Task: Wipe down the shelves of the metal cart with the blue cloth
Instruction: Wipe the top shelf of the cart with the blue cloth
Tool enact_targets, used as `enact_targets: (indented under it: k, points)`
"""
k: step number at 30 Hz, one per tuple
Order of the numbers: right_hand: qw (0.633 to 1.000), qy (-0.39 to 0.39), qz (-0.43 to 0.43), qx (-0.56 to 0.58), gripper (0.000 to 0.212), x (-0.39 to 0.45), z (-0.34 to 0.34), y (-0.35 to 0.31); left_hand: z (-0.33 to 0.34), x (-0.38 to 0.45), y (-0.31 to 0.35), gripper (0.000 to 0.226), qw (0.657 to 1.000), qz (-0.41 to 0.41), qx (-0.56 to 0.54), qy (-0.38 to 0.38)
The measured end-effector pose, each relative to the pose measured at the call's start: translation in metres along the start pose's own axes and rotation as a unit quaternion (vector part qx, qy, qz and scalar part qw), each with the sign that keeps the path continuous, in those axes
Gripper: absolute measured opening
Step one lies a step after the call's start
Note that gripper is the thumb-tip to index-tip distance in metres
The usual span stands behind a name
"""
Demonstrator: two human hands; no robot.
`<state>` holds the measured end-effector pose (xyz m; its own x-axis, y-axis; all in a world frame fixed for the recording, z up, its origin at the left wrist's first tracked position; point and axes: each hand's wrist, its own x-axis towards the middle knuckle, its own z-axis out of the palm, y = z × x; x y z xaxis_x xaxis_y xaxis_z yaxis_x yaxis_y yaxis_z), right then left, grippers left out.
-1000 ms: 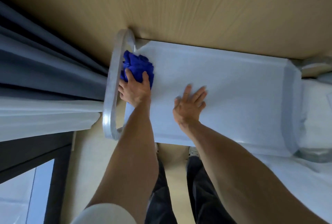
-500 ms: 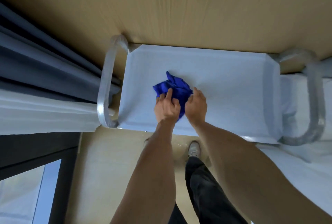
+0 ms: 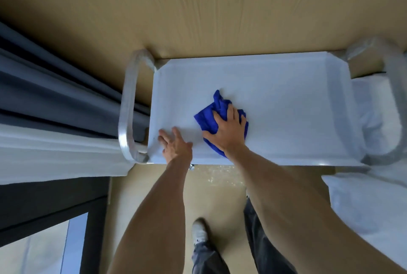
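Observation:
The metal cart's top shelf [image 3: 297, 108] is a pale, shallow tray right in front of me, seen from above. A crumpled blue cloth [image 3: 206, 119] lies on it, left of centre near the front edge. My right hand [image 3: 226, 133] lies over the cloth with its fingers spread and presses it to the shelf. My left hand [image 3: 176, 146] rests flat and bare on the shelf's front left corner, a little left of the cloth. The lower shelves are hidden under the top one.
Looped metal handles stand at the cart's left end [image 3: 127, 108] and right end [image 3: 394, 97]. Grey and white curtains [image 3: 55, 97] hang at the left, white bedding [image 3: 374, 207] lies at the right, and a wooden panel [image 3: 198, 9] backs the cart. My shoe [image 3: 199, 232] is on the floor below.
The cloth passed from my left hand to my right hand and moved from the far left corner toward the shelf's middle. My left hand now rests flat at the front left.

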<state>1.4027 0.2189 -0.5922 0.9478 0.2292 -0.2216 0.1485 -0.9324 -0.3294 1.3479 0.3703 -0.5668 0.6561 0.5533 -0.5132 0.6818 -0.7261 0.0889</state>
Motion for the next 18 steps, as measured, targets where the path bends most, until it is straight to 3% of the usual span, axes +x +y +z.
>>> enact_targets:
  k: [6,9,13,16,18]
  points:
    - [0.982,0.188,0.028,0.022,0.039,-0.124,0.058,-0.008,0.008,-0.001,-0.003,0.069,0.999,0.031,-0.009,0.021]
    - [0.977,0.212,0.029,0.023,0.042,-0.151,0.065,0.022,0.019,-0.014,-0.013,0.054,0.995,0.064,-0.041,0.058]
    - [0.966,0.253,0.016,0.044,0.037,-0.148,0.063,0.049,0.052,-0.055,-0.045,0.025,0.955,0.219,-0.054,0.194]
    - [0.962,0.273,0.025,0.024,0.035,-0.151,0.072,0.044,0.083,-0.074,-0.061,0.009,0.953,0.225,-0.078,0.185]
    - [0.956,0.288,0.047,0.02,0.038,-0.15,0.08,0.041,0.096,-0.076,-0.063,0.011,0.954,0.226,-0.083,0.178]
